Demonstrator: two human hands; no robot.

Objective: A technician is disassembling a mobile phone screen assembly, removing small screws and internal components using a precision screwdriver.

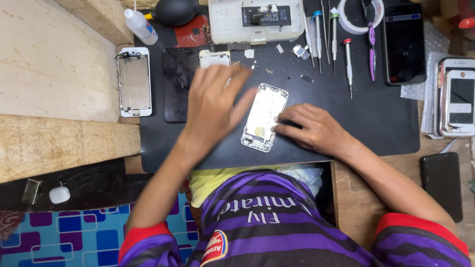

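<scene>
Open phone housing (264, 116) (tilted, on mat)

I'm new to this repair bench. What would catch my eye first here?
An opened phone housing lies mid-mat, the right hand pressing its edge and the blurred left hand hovering just beside it. Precision screwdrivers line the black mat's top, and a detached white screen assembly lies at far left.

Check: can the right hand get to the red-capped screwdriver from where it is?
Probably yes. The right hand rests at the edge of the opened phone shell, and the red-capped screwdriver lies up and to its right on the black mat, with only bare mat between them.
</scene>
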